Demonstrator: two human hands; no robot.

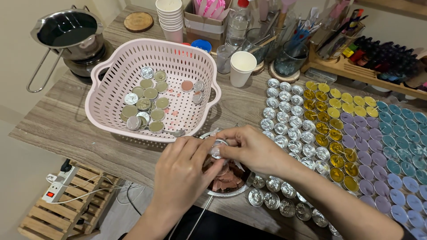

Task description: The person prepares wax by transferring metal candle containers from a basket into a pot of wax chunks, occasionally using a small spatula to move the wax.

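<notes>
Both hands meet over the metal bowl of pinkish wax chips at the table's near edge — the small foil cup sits pinched between them, directly above the bowl. The left hand closes on it from the near side, the right hand from the far right. The pink basket lies just beyond, up-left — nearer the left hand.

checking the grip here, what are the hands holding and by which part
Both the left hand and right hand pinch one small silver tealight cup by its rim and sides, above the metal bowl of brownish wax pieces.
</notes>
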